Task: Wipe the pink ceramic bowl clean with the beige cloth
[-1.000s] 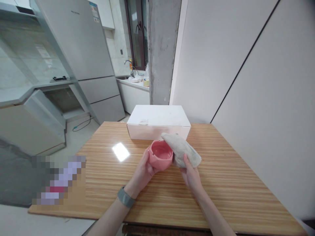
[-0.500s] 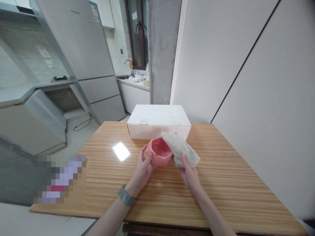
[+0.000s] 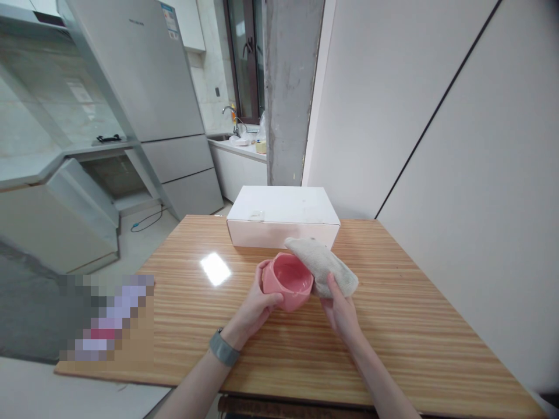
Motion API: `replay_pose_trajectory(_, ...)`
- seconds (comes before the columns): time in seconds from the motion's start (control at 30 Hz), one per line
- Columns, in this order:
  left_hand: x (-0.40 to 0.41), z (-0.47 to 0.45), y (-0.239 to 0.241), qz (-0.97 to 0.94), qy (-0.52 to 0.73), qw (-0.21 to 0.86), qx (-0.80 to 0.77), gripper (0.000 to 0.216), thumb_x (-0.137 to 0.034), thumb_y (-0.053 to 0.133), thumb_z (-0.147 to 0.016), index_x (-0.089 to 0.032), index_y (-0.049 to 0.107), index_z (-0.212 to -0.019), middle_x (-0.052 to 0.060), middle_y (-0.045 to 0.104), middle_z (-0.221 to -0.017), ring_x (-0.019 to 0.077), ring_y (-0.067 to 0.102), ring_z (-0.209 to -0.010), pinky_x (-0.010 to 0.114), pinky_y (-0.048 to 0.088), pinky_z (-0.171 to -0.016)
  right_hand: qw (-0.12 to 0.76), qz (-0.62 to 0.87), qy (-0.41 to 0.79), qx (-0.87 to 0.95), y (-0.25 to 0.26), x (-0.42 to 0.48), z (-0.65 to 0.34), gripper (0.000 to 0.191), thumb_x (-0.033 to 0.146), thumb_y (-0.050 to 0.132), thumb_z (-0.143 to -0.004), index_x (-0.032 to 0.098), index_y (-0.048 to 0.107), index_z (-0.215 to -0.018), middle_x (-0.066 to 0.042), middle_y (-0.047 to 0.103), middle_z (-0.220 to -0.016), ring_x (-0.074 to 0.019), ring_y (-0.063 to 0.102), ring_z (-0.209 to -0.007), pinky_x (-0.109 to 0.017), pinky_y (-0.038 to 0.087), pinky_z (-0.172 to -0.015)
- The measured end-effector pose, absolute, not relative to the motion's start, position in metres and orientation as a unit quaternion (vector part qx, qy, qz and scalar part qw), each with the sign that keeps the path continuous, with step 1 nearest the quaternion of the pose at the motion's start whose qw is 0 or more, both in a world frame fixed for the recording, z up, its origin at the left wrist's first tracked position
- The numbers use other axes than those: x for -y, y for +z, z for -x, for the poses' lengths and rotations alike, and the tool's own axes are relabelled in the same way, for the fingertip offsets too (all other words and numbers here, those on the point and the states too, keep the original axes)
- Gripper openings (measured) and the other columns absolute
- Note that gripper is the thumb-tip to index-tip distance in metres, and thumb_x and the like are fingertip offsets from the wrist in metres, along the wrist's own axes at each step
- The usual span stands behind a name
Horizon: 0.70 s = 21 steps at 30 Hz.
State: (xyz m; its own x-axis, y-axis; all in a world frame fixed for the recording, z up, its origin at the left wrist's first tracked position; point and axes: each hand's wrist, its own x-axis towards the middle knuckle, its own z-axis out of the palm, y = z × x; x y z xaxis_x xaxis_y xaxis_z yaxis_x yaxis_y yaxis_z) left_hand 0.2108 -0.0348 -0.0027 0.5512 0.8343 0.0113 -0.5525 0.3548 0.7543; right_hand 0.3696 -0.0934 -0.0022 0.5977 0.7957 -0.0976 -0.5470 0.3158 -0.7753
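Observation:
My left hand grips a pink ashtray from its left side, thumb on the near wall. The ashtray is faceted and glossy, held above the table with its hollow tilted up towards me. On the right, a folded light-grey cloth is pinched in my right hand, thumb on top and fingers mostly hidden beneath. The cloth's left end hangs over the far right part of the ashtray's rim; whether it touches the rim I cannot tell.
A white cardboard box lies at the back of the wood-grain table. A blurred-out patch covers the table's left corner. A white wall runs along the right; a fridge stands beyond on the left.
The ashtray has turned in my left hand and shifted slightly right and nearer me. My right hand and the cloth have moved a little to the right.

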Motion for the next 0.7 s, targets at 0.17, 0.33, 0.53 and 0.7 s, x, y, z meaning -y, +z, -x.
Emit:
replay_pose_trajectory(0.17, 0.035, -0.214, -0.002, -0.365, 0.451, 0.784, -0.219, 0.081, -0.014, 0.086, -0.051, -0.027, 0.047, -0.12, 0.007, 0.059, -0.123, 0.024, 0.059, -0.106, 0.031, 0.048, -0.084, 0.797, 0.41, 0.418, 0.148, -0.001, 0.092, -0.368, 0.052, 0.044, 0.083, -0.064, 0.027, 0.069, -0.112, -0.002, 0.073, -0.115, -0.025, 0.058, -0.123, -0.043, 0.045, -0.106)
replay_pose_trajectory(0.33, 0.035, -0.218, 0.003, -0.366, 0.506, 0.743, -0.241, 0.091, -0.013, 0.085, -0.048, -0.029, 0.044, -0.128, 0.007, 0.056, -0.13, 0.0276, 0.054, -0.117, 0.035, 0.046, -0.092, 0.793, 0.414, 0.424, 0.14, -0.002, 0.093, -0.367, 0.054, 0.045, 0.084, -0.062, 0.028, 0.069, -0.112, -0.001, 0.073, -0.114, -0.0255, 0.057, -0.124, -0.042, 0.047, -0.105)
replay_pose_trajectory(0.53, 0.034, -0.213, 0.003, -0.369, 0.497, 0.755, -0.218, 0.082, -0.022, 0.086, -0.056, -0.024, 0.049, -0.13, 0.01, 0.059, -0.129, 0.0274, 0.055, -0.119, 0.034, 0.045, -0.096, 0.799, 0.393, 0.432, 0.148, 0.0, 0.094, -0.372, 0.055, 0.044, 0.082, -0.066, 0.027, 0.067, -0.116, -0.003, 0.071, -0.12, -0.0258, 0.057, -0.125, -0.042, 0.049, -0.103)
replay_pose_trajectory(0.7, 0.029, -0.212, -0.009, -0.324, 0.457, 0.807, -0.185, 0.057, -0.045, 0.071, -0.078, -0.02, 0.056, -0.126, 0.01, 0.063, -0.126, 0.0272, 0.056, -0.119, 0.037, 0.046, -0.099, 0.805, 0.417, 0.4, 0.136, -0.008, 0.091, -0.372, 0.056, 0.042, 0.082, -0.067, 0.029, 0.065, -0.119, -0.001, 0.068, -0.125, -0.0238, 0.054, -0.128, -0.041, 0.044, -0.107)
